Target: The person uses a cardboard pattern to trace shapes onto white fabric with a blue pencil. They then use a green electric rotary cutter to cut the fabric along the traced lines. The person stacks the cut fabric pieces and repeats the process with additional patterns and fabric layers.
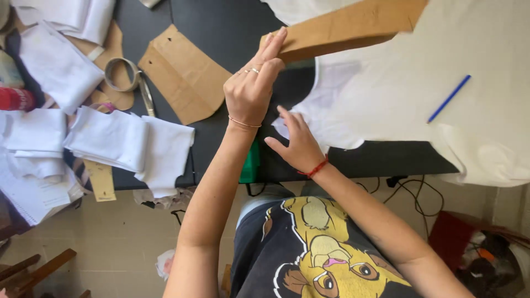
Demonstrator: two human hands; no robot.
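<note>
1. The left hand (251, 91) reaches across the dark table (221, 33), its fingers closed on the near end of a long brown cardboard pattern (342, 27), thumb underneath and forefinger stretched along its top.
2. The right hand (298, 144) lies flat and open on the white fabric (441, 60) close to the table's near edge, fingers spread, gripping nothing.
3. The cardboard pattern lies slantwise on the fabric toward the table's far edge.
4. A blue pen (449, 98) rests on the fabric toward the right end of the table.
5. Another cardboard piece (182, 74) lies bare on the table, just left of the left hand.
6. A tape roll (121, 74) sits near the left end, with folded white cloth pieces (127, 140) stacked along the near left edge.
</note>
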